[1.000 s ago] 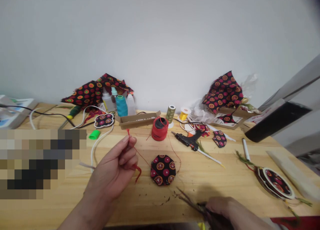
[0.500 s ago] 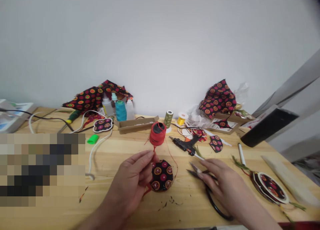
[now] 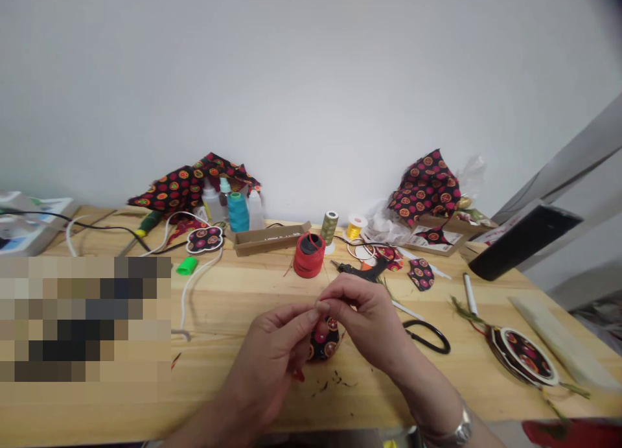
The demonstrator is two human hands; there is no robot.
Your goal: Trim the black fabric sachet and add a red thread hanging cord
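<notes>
My left hand (image 3: 275,344) is closed in a pinch over the middle of the table. A bit of red cord (image 3: 299,375) hangs below its fingers. My right hand (image 3: 367,321) meets it fingertip to fingertip, also pinched on the cord, most of which the fingers hide. Just beneath both hands lies a round piece covered in black patterned fabric (image 3: 324,345), partly covered by them. Beyond them stands the red cord spool (image 3: 309,256). Black-handled scissors (image 3: 432,338) rest on the table right of my right hand, their blades hidden behind it.
A black glue gun (image 3: 362,270) lies behind my right hand. Olive (image 3: 330,224) and yellow (image 3: 356,227) spools stand near the wall. To the right are a fabric-covered disc (image 3: 527,357) and a white marker (image 3: 470,294). A white cable (image 3: 187,295) runs along the left.
My right hand has let go of the scissors and moved left to join my left hand at the cord. The red spool now stands apart from the fingers.
</notes>
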